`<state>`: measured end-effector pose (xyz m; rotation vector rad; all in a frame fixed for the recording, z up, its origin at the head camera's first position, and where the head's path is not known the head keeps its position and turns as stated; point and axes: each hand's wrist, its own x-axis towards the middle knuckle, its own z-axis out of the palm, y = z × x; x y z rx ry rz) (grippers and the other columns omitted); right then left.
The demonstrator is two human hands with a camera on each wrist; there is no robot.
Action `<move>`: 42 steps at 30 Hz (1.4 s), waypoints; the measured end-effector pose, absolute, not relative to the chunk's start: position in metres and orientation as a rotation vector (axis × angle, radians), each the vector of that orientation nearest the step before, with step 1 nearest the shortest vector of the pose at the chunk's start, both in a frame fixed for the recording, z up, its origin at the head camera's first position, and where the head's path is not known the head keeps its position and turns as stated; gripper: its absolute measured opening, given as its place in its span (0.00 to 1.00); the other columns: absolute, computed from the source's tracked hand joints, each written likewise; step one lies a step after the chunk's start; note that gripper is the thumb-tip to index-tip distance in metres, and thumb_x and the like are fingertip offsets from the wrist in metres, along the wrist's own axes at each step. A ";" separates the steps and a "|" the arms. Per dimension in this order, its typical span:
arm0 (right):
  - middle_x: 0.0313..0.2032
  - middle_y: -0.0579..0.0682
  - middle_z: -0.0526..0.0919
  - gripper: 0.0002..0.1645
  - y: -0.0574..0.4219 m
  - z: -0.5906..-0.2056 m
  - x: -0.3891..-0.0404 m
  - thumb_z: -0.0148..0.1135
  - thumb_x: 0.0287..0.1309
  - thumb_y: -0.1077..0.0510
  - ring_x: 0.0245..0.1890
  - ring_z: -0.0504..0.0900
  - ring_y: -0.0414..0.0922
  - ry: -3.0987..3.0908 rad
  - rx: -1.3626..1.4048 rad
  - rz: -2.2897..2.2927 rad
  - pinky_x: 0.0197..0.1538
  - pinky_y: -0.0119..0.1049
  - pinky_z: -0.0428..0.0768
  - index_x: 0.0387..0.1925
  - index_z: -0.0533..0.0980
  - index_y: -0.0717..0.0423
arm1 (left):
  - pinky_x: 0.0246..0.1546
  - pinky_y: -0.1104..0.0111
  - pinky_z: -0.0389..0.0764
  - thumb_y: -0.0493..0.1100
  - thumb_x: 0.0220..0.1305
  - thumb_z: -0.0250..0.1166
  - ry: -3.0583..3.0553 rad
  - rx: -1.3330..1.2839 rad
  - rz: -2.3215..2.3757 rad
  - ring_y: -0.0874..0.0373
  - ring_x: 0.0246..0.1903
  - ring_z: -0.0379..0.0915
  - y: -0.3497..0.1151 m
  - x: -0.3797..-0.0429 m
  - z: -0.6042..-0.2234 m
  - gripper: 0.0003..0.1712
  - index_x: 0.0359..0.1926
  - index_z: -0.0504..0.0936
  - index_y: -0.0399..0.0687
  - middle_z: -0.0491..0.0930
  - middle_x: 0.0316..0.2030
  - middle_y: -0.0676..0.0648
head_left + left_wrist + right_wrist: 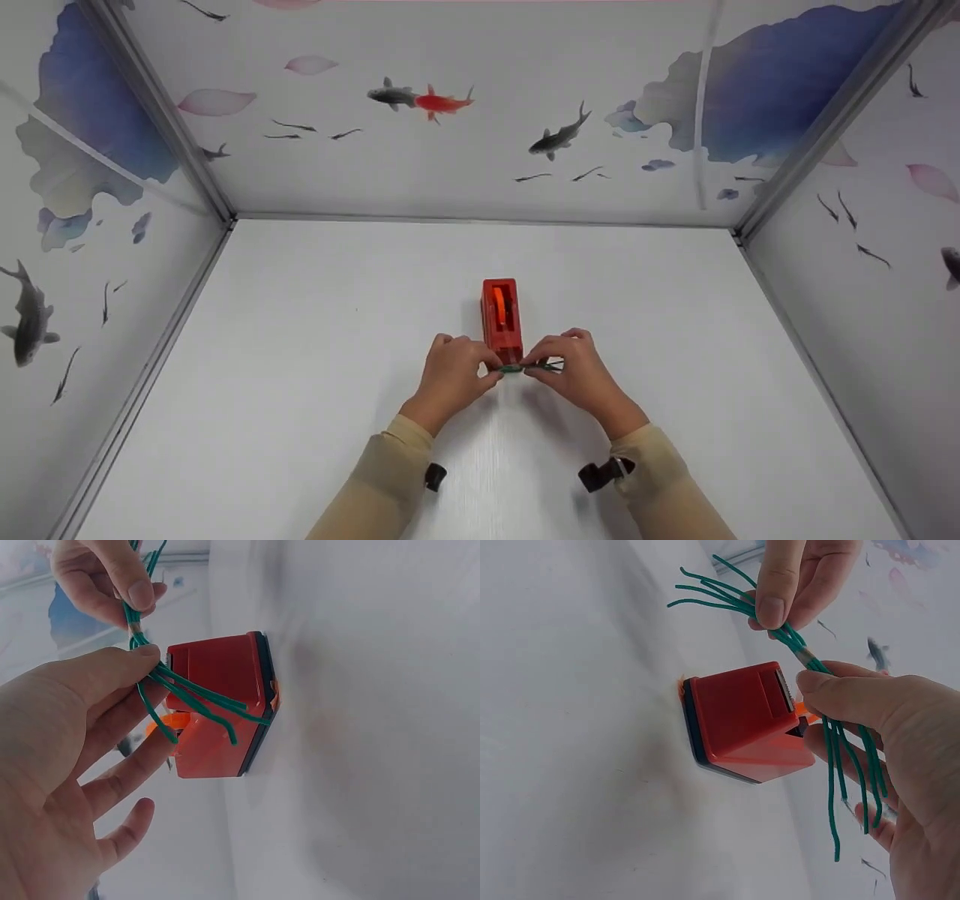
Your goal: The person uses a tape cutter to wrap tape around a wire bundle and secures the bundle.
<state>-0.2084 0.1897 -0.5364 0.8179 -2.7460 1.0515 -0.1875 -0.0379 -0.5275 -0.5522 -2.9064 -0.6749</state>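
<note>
A bundle of thin green wires [831,799] is held between both hands, just in front of a red tape dispenser [491,330]. Around the middle of the bundle runs a narrow pale band of tape [805,655]. My left hand [454,371] pinches the wires on one side of the band, thumb against fingertips. On the other side my right hand [576,367] pinches them the same way. Loose wire ends fan out past each hand in the wrist views. The dispenser's toothed cutting edge [784,690] faces the hands, and an orange tape core [500,306] sits inside it.
The dispenser stands on a white table [315,315]. Upright panels printed with fish, petals and blue leaves enclose it at the back [480,172] and both sides. Dark wrist cameras are strapped over the beige sleeves [390,472].
</note>
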 end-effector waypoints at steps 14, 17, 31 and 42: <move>0.36 0.30 0.88 0.12 0.192 -0.539 -0.208 0.76 0.60 0.53 0.41 0.85 0.34 -2.862 0.800 1.139 0.67 0.56 0.59 0.45 0.88 0.38 | 0.47 0.62 0.72 0.52 0.60 0.78 -2.873 -0.554 -0.673 0.62 0.33 0.74 -0.038 -0.189 -0.532 0.07 0.40 0.94 0.65 0.90 0.32 0.60; 0.38 0.32 0.89 0.12 0.192 -0.537 -0.208 0.74 0.62 0.53 0.43 0.87 0.35 -2.891 0.803 1.119 0.69 0.58 0.57 0.47 0.88 0.39 | 0.46 0.62 0.73 0.52 0.60 0.78 -2.840 -0.568 -0.618 0.62 0.34 0.75 -0.038 -0.190 -0.532 0.08 0.42 0.94 0.66 0.91 0.35 0.60; 0.37 0.39 0.90 0.08 0.186 -0.537 -0.210 0.73 0.61 0.58 0.42 0.88 0.37 -2.872 0.866 1.059 0.70 0.61 0.57 0.41 0.88 0.42 | 0.44 0.63 0.77 0.52 0.54 0.81 -2.691 -0.609 -0.424 0.60 0.34 0.77 -0.042 -0.190 -0.535 0.11 0.41 0.94 0.67 0.91 0.37 0.60; 0.36 0.39 0.90 0.11 0.184 -0.535 -0.208 0.75 0.58 0.62 0.41 0.88 0.38 -2.851 0.860 0.983 0.68 0.61 0.58 0.41 0.87 0.44 | 0.52 0.59 0.74 0.58 0.58 0.77 -2.812 -0.585 -0.456 0.58 0.43 0.74 -0.038 -0.193 -0.535 0.14 0.45 0.93 0.68 0.91 0.39 0.58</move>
